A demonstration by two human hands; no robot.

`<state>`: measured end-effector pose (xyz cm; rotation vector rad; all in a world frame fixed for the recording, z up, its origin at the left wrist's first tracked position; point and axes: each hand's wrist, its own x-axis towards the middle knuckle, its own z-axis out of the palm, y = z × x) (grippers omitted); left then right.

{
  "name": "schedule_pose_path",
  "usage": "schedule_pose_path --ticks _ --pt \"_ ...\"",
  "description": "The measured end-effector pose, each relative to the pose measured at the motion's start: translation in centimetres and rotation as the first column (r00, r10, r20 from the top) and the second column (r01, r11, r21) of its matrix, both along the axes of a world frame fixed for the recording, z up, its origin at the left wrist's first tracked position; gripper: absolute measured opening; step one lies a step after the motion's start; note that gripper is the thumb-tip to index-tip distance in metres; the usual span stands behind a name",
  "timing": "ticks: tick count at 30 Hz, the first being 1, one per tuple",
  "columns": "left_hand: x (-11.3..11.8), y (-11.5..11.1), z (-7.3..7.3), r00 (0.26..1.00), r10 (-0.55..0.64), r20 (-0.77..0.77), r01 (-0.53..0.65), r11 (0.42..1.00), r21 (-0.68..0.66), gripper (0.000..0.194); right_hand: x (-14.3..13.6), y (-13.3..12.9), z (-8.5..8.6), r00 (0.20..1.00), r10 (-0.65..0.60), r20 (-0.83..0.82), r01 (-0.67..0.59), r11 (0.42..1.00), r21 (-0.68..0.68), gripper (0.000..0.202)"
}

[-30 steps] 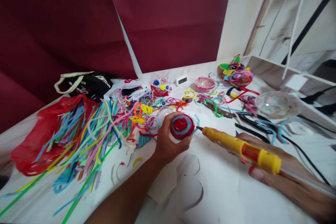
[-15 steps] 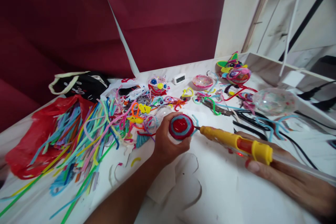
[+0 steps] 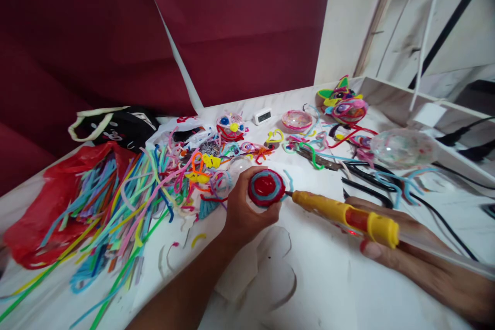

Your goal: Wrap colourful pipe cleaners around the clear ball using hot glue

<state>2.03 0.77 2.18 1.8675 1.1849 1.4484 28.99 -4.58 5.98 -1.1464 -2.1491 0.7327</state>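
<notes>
My left hand (image 3: 247,211) is wrapped round a round piece (image 3: 266,187) coiled in red and blue fuzzy strands, its flat face turned up. In my right hand (image 3: 410,258) is a yellow glue gun (image 3: 344,214) with a small red light lit on it and a glue stick at its rear. The gun's dark nozzle points left, at the right edge of the coiled piece; whether it touches is too small to tell. A light blue strand (image 3: 289,180) lies just behind the nozzle.
Many pipe cleaners (image 3: 127,206) and a red plastic bag (image 3: 34,227) cover the left side. Behind are a small clock (image 3: 263,116), a pink-rimmed bowl (image 3: 297,120) and decorated balls (image 3: 350,109). A clear dome (image 3: 402,148), pliers (image 3: 319,159) and black cables (image 3: 436,216) lie right.
The glue gun has shifted slightly left and down, its nozzle now a little lower against the piece's edge. The left hand keeps its hold, and the whole view has moved slightly.
</notes>
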Motion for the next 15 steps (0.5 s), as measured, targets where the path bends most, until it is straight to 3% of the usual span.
schedule_pose_path --ticks 4,15 --pt "-0.07 0.08 -0.14 0.999 0.012 -0.053 -0.010 0.999 0.035 0.060 -0.28 -0.11 0.51 0.996 -0.006 -0.083 -0.005 0.991 -0.131 0.032" --pt "0.00 0.02 -0.22 0.997 0.008 -0.072 -0.007 1.000 0.013 0.060 0.01 0.25 0.52 0.993 0.009 -0.121 -0.023 0.993 -0.114 0.024"
